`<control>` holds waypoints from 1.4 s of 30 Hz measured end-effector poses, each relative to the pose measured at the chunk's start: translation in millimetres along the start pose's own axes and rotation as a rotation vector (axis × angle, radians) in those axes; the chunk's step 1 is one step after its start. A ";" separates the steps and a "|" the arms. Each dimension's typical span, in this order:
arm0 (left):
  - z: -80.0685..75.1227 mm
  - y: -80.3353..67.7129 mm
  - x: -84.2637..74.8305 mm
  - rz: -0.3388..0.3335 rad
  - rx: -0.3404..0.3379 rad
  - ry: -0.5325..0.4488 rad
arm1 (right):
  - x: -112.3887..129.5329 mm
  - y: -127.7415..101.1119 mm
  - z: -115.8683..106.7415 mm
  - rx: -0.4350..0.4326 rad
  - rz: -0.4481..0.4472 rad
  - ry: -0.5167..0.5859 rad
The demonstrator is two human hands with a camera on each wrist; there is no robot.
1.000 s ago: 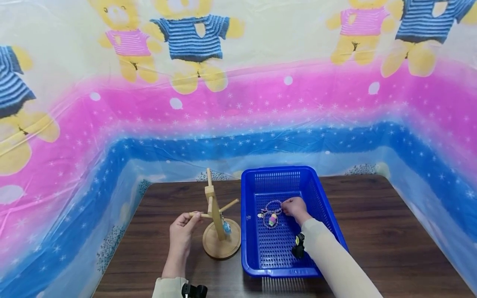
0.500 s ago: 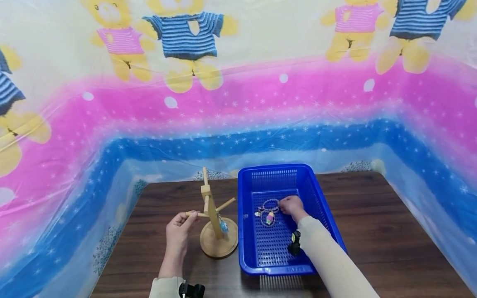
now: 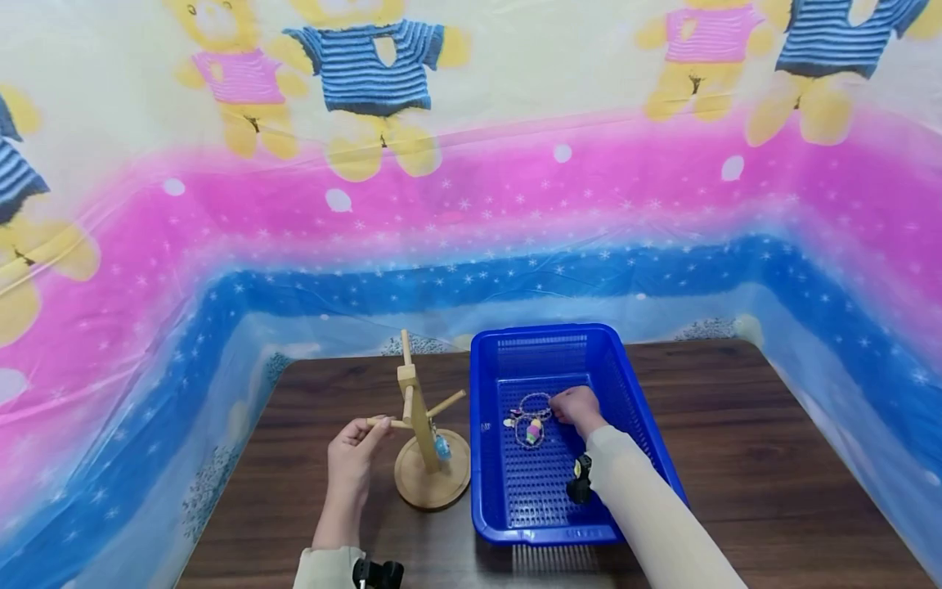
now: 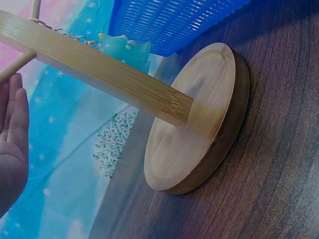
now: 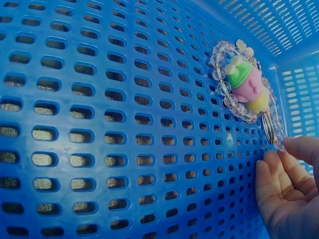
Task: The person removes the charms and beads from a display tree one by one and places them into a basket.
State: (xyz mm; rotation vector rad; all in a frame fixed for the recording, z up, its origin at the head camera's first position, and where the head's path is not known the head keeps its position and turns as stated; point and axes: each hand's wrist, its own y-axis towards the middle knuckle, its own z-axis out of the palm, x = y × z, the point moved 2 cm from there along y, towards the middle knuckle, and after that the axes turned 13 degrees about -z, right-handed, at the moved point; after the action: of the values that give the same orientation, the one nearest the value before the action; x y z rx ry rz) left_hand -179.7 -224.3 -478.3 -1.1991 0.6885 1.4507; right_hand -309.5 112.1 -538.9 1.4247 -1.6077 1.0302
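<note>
My left hand (image 3: 352, 454) pinches the end of a peg on a wooden stand (image 3: 421, 421) with a round base. In the left wrist view, the fingers of that hand touch the peg from below. A turquoise figure charm (image 4: 124, 50) hangs by a chain from the stand. Inside the blue basket (image 3: 482, 491) lies a clear beaded keychain (image 5: 234, 102) with a green, pink and yellow charm (image 5: 247, 84) and a metal ring. My right hand (image 3: 577, 407) reaches into the basket and pinches the keychain's beads at their near end, between thumb and fingers.
Basket and stand share a dark wooden table (image 3: 743, 458), with the stand just left of the basket. A curtain (image 3: 486, 196) printed with bears hangs behind the table and along both sides. Raised basket walls surround my right hand.
The head view has shifted slightly, so everything sits a little further left. Both hands keep their places on the peg and at the beads.
</note>
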 end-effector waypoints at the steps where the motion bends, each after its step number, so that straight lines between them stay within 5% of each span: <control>1: 0.6 0.1 -0.3 -0.004 0.003 0.000 | 0.5 -0.5 -0.6 -0.006 0.004 -0.002; 12: 2.2 0.0 -0.7 -0.010 -0.004 -0.013 | 1.9 0.4 -2.3 -0.015 0.015 -0.012; 20: 0.2 1.0 -0.9 -0.002 -0.003 0.010 | 13.1 6.1 -3.9 0.085 0.027 -0.005; 31: -1.1 0.8 3.0 0.019 0.010 0.019 | 65.3 -9.6 -18.7 0.276 -0.188 -0.037; 42: -0.7 1.2 1.7 0.007 -0.014 0.027 | 131.1 -63.7 -1.1 0.433 -0.419 0.078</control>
State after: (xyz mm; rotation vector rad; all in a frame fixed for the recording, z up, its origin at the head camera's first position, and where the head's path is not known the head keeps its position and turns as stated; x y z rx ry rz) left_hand -180.6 -224.6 -480.3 -1.2298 0.7027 1.4495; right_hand -260.4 57.0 -413.2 1.8801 -0.9973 1.2002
